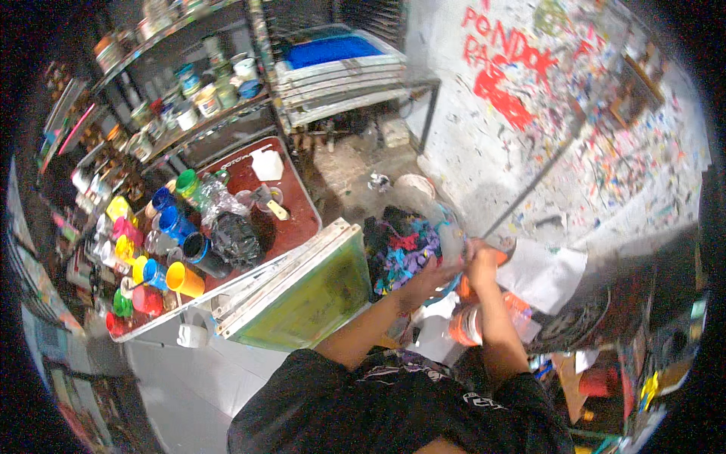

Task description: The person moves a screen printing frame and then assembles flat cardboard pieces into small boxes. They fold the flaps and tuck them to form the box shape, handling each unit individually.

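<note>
A clear plastic bag point(451, 240) full of colourful cloth scraps point(408, 250) stands in front of me, right of centre. My left hand point(432, 280) reaches over the near side of the scraps, its fingers stretched toward the other hand. At the bag's right edge, my right hand point(482, 259) has its fingers curled beside an orange piece point(501, 257). Blur hides what that hand grips, if anything. Below the hands stands an orange and white container point(465, 327).
To the left, a red-topped table point(299, 193) bears several paint cups, a black plastic bag point(236, 240) and a scraper point(277, 208). A framed printing screen point(302, 291) leans at its near edge. A dark pole point(533, 181) slants by the paint-splattered wall. White paper point(548, 276) lies right.
</note>
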Tool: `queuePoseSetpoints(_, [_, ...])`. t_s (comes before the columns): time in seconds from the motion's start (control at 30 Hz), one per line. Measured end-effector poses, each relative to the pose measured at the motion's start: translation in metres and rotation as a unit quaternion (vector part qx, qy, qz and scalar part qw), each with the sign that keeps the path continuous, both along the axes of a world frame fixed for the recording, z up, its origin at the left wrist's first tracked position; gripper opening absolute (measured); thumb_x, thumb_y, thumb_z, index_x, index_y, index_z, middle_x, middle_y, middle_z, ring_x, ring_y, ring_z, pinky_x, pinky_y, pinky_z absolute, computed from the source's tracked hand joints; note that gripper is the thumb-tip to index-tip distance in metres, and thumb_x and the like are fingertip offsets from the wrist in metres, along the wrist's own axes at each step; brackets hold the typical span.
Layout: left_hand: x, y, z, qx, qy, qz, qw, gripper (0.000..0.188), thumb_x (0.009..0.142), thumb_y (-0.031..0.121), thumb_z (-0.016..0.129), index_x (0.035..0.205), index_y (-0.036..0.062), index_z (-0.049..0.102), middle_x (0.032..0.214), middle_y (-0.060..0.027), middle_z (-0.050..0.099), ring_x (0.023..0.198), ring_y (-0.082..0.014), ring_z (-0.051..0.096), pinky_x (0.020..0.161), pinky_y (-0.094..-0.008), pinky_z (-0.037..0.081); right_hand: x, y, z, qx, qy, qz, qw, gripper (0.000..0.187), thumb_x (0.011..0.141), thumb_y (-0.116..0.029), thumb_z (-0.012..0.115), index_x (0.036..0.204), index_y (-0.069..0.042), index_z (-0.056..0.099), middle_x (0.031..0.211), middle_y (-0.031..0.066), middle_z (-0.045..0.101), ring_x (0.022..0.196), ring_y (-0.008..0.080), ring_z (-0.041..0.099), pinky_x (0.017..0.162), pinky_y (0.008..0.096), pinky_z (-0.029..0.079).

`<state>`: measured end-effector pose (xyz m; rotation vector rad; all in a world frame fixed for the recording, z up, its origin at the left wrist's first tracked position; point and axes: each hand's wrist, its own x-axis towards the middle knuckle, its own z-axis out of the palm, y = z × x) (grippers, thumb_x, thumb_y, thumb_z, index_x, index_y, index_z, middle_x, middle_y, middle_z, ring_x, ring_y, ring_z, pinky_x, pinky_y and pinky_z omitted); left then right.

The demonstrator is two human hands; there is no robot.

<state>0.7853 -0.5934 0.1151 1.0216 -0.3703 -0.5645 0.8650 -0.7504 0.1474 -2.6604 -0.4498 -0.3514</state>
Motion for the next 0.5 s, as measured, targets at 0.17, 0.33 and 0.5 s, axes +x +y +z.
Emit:
queuePoseSetpoints(0.17, [-0.018,0.077,0.017,0.031,0.073,0.158,0.984,0.084,0.078,0.078,0.014,0.145,0.0287,0.006,0.151,-0.0066,0.010,0.137,-0.0343,0.011,0.103,-0.0625,0.008,0.105,-0.029,-0.032,-0.081,0.046,-0.080,0.993,0.062,0.079,-0.044,0.061,0.125,-0.004,0.047,0.120,0.0216,0.052,0.110,0.0409,0.048,0.093,0.0477,0.038])
queuePoseSetpoints(0.33, [-0.124,0.134,0.002,-0.046,0.162,0.383,0.908,0.082,0.081,0.075,0.017,0.145,0.0236,0.012,0.148,-0.0097,0.021,0.133,-0.0350,0.022,0.104,-0.0588,0.006,0.129,-0.023,-0.114,-0.072,0.148,0.054,0.985,0.047,0.081,-0.035,0.059,0.109,0.003,0.059,0.109,0.0275,0.057,0.106,0.0377,0.054,0.091,0.0425,0.042])
queuePoseSetpoints(0.5, [-0.303,0.118,0.007,-0.097,0.257,0.653,0.706,0.085,0.081,0.074,0.024,0.144,0.0170,0.016,0.140,-0.0127,0.036,0.127,-0.0304,0.034,0.104,-0.0553,0.013,0.044,0.027,-0.265,0.093,-0.040,0.344,0.933,0.013,0.073,-0.010,0.057,0.068,0.002,0.061,0.056,0.0129,0.053,0.058,0.0191,0.054,0.054,0.0361,0.043])
